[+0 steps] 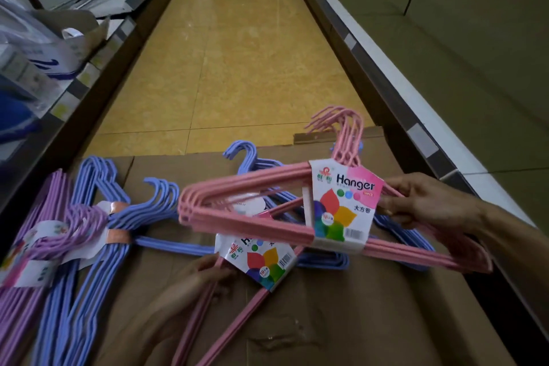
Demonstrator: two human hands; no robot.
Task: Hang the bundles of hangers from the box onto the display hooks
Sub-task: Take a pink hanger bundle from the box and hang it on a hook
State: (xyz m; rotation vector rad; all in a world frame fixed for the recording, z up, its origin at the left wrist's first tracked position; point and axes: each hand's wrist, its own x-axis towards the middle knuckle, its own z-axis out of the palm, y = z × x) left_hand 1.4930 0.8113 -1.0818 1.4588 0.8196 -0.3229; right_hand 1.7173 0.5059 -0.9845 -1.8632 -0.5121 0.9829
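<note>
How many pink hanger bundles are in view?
2: one pink plastic hanger bundle lifted by the right hand, a second pink bundle lower, held by the left hand. Others may be hidden.

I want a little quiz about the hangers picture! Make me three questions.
1. True or false: the right hand holds a pink bundle up above the cardboard.
2. Which colour are the hangers at the far left edge? A) green B) purple C) yellow
3. Fill in: the big word on the label of the raised bundle is ______.

Key
1. True; its fingers grip the bundle by the label.
2. B; the purple bundle lies beside the blue bundles.
3. Hanger.

Bonus look: the left hand grips a second pink bundle lower down.
</note>
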